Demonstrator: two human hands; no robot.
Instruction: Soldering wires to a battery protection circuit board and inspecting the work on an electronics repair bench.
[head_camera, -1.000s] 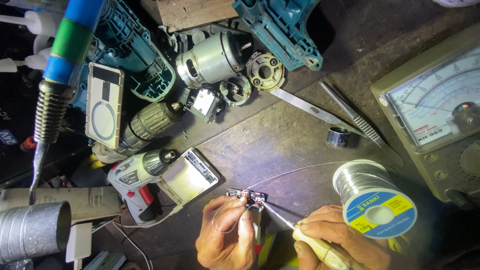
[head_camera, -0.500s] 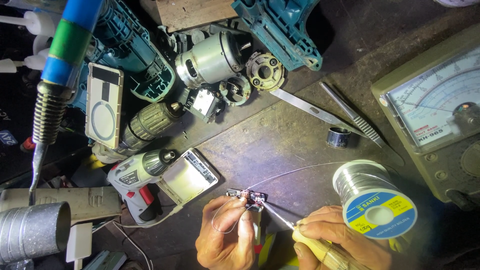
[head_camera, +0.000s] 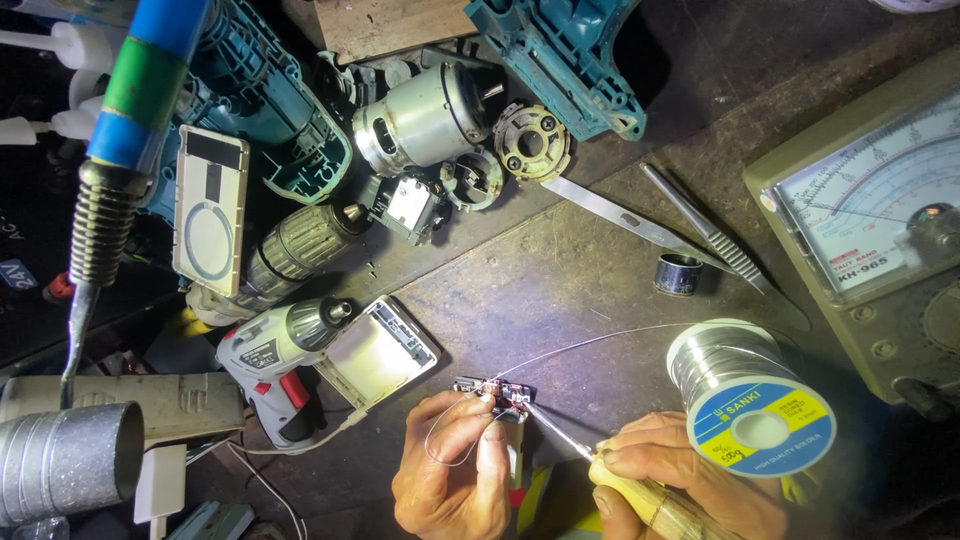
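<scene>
My left hand (head_camera: 450, 475) pinches a thin solder wire (head_camera: 600, 342) and steadies a small circuit board (head_camera: 492, 390) on the dark bench. My right hand (head_camera: 680, 470) grips a soldering iron (head_camera: 640, 495) with a pale handle; its metal tip touches the right end of the board. The wire runs up and right to a solder spool (head_camera: 755, 410) with a blue and yellow label, just right of my right hand.
An analog multimeter (head_camera: 880, 220) sits at the right edge. Tweezers (head_camera: 640, 220), a scalpel-like tool (head_camera: 715, 240) and a small metal ring (head_camera: 678, 274) lie above the spool. Drill motor (head_camera: 420, 120), teal housings (head_camera: 560, 60), a small grey screwdriver drill (head_camera: 280, 350) and a phone (head_camera: 208, 210) crowd the upper left.
</scene>
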